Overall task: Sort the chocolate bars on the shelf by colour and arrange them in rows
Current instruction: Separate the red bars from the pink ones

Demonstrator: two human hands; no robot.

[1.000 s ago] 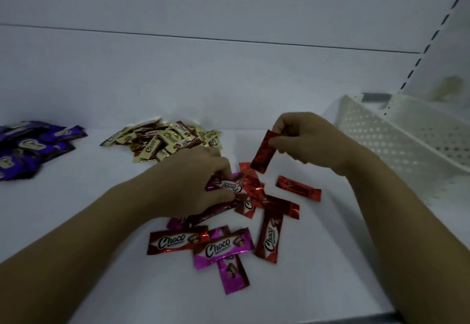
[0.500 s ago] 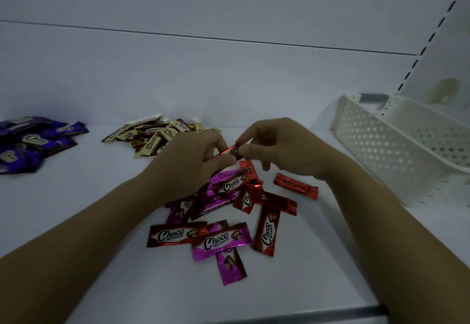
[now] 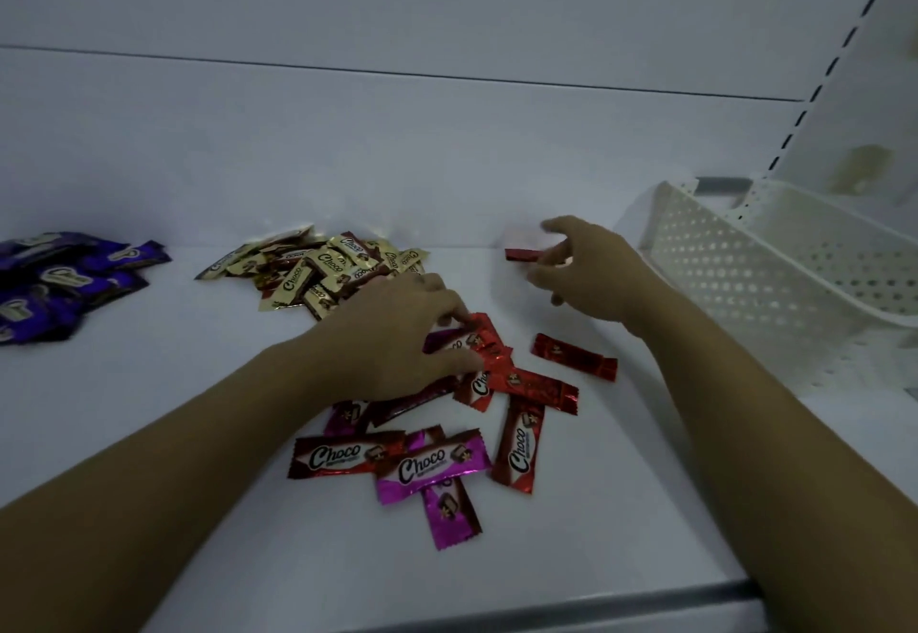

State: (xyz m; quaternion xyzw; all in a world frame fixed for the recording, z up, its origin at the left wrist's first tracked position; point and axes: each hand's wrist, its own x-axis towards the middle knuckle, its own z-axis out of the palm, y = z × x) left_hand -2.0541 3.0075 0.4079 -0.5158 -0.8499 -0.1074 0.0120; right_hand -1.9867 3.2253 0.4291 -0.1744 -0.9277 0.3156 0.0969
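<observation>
Left hand (image 3: 397, 329) is reaching over the mixed heap (image 3: 447, 414) of red and pink bars lying mid-shelf. Thumb and forefinger are pinching a crumpled red bar (image 3: 486, 337) at the heap's far edge, and that bar is lying against the others beneath it. Right hand (image 3: 591, 275) is working further back, near the rear wall, fingers curling round one end of a second red bar (image 3: 520, 256). The bar's free end is pointing left. Cannot tell whether it is touching the shelf (image 3: 149, 409) or hanging just above it. In the heap's near part, a pink bar (image 3: 432, 466) is lying face up, overlapping the end of a face-up red bar (image 3: 343, 456) to its left and crossing another pink one (image 3: 449, 513) beneath it. A further red bar (image 3: 519, 443) is lying lengthwise just to the right. A lone red bar (image 3: 576, 356) is sitting just beside the heap's right edge, between the heap and the right forearm. Gold bars (image 3: 318, 265) are lying in a loose pile behind the left hand, close to its knuckles. Purple bars (image 3: 64, 279) are lying heaped at the far left, well apart from the gold. A white perforated basket (image 3: 775, 275) is sitting at the shelf's right end, beside the right hand.
</observation>
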